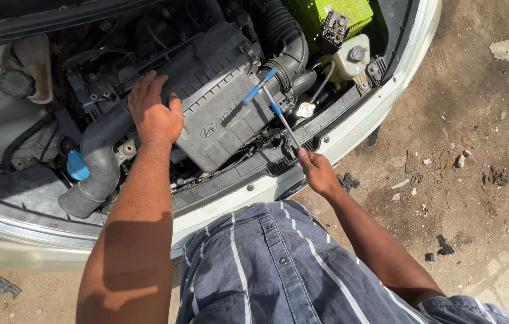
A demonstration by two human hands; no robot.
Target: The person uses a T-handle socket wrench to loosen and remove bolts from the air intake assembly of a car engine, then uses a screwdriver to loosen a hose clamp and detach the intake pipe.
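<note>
Head view, left hand [154, 111] flat on engine cover [221, 102], right hand [317, 171] gripping T-handle wrench [278, 111] at bumper edge [350, 129]

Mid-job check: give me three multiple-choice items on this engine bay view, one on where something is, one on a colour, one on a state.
1. Where does the left hand rest?
A. on the grey air-filter cover
B. on the bumper
C. on the ground

2. What colour are the grips of the T-handle tool?
A. red
B. blue
C. yellow

3. How does the right hand meet the tool?
A. apart from it
B. gripping its lower end
C. flat upon it

Answers: 1 A, palm lies on the cover's edge. 2 B, both crossbar sleeves are blue. 3 B, fingers close round the shaft's base.
</note>
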